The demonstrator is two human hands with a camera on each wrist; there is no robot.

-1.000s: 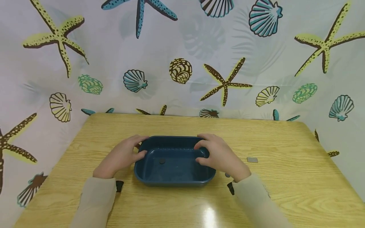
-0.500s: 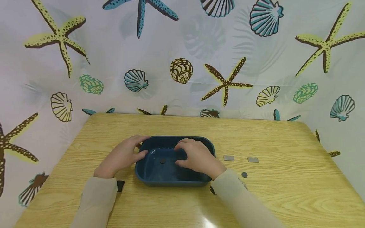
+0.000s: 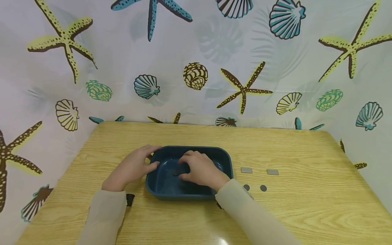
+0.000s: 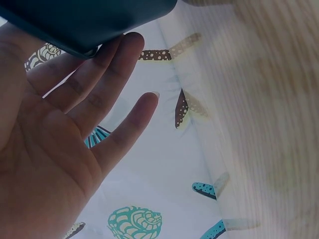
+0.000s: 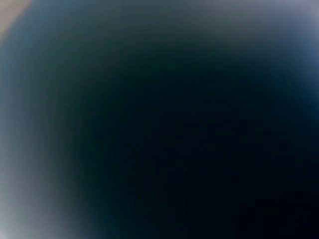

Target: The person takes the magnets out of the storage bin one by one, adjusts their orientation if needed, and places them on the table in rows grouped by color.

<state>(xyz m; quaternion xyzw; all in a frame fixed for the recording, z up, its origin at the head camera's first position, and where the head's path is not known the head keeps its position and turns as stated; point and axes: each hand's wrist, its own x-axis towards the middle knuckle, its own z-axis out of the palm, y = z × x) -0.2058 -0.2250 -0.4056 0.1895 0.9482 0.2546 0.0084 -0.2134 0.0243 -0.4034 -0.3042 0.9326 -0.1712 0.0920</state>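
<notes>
On the table in the head view sits a dark blue rectangular tray (image 3: 190,197) with rounded corners. My left hand (image 3: 133,168) holds its left end, thumb and index finger at the rim; in the left wrist view the other fingers (image 4: 99,94) stretch along the tray's outer wall. Inside, a small dark round disc (image 3: 175,172) lies on the bottom. My right hand (image 3: 202,170) reaches into the tray over the right rim, thumb and fingers apart, their tips just right of the disc. Dark blue blur fills the right wrist view.
Two small grey rectangular pieces, one nearer (image 3: 246,169) the tray and one farther right (image 3: 272,172), lie on the wooden table (image 3: 306,204). In front of them are two dark round discs, a left one (image 3: 246,187) and a right one (image 3: 263,188). A shell-patterned cloth (image 3: 171,102) hangs behind.
My right hand has moved left from the tray's right end to beside the disc, uncovering a grey piece and discs on the table. The left hand and the tray keep their places.
</notes>
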